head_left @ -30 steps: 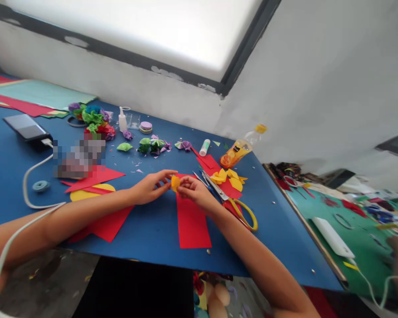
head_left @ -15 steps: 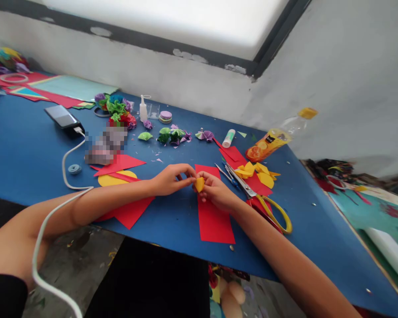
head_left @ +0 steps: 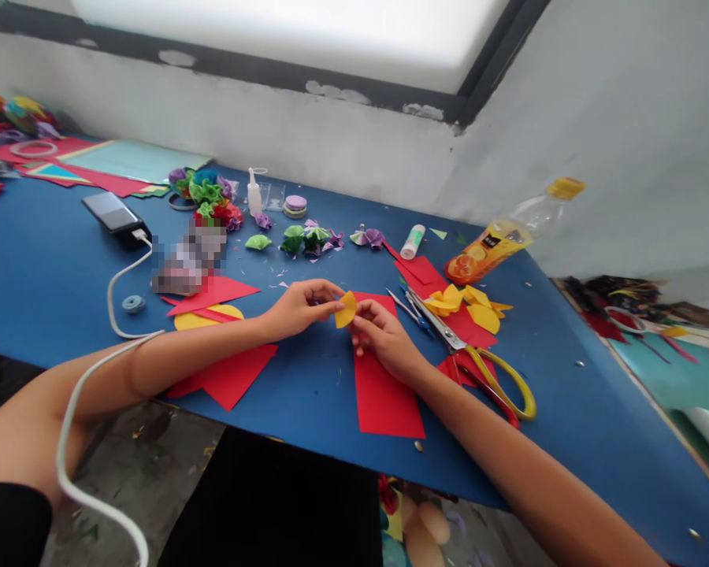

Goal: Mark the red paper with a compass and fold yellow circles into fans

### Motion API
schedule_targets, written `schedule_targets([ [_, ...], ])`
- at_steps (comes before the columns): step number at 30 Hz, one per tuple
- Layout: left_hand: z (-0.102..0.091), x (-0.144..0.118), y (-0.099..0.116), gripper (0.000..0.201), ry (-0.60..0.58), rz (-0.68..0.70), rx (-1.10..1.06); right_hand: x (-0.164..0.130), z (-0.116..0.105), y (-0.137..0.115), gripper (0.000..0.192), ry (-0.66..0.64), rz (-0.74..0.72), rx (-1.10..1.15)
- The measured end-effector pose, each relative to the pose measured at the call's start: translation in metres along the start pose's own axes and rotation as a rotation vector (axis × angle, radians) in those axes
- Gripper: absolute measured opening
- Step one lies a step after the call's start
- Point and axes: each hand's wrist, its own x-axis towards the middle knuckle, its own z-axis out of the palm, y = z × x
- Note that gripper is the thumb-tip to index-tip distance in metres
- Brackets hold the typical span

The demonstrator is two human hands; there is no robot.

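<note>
Between my two hands, above the blue table, is a small folded piece of yellow paper (head_left: 346, 310). My left hand (head_left: 300, 312) pinches its left side between thumb and fingers. From the other side, my right hand (head_left: 390, 340) is closed, its thumb and finger at the paper's right edge. Beneath my right hand lies a red paper strip (head_left: 388, 398). Right of that hand are yellow-handled scissors (head_left: 452, 339), a blue pointed tool (head_left: 417, 315) and folded yellow paper pieces (head_left: 446, 301) on red paper.
A white cable (head_left: 88, 378) runs over my left forearm to a phone (head_left: 112, 211). Red sheets (head_left: 239, 378) and a yellow paper disc (head_left: 194, 319) lie by that arm. Farther back stand a glue bottle (head_left: 254, 193), a glue stick (head_left: 413, 242), green folded pieces (head_left: 294, 240) and a tilted juice bottle (head_left: 490, 248).
The yellow paper has shifted slightly left and up and shows a wider face. My left fingers now grip it; earlier it sat mainly in my right fingers. The view has turned slightly left.
</note>
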Motion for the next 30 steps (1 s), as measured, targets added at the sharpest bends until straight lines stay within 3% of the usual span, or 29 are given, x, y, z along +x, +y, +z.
schedule_targets([
  [4,0.002,-0.005,0.003,0.022,-0.077,-0.018,0.133,-0.004,-0.002,0.001,0.027,0.091,-0.223,-0.257],
  [7,0.005,-0.011,0.007,0.015,-0.135,-0.017,0.279,-0.006,-0.007,0.0,0.018,0.014,-0.335,-0.588],
  [10,0.005,-0.015,0.01,0.015,-0.164,0.003,0.438,-0.006,-0.01,0.0,0.012,-0.049,-0.37,-0.779],
  [17,-0.001,-0.012,0.012,0.015,-0.242,0.045,0.632,-0.005,-0.009,0.004,0.012,-0.064,-0.478,-0.932],
  [30,-0.006,-0.008,0.005,0.014,-0.3,0.175,0.704,-0.008,-0.007,0.007,0.015,-0.028,-0.625,-1.135],
])
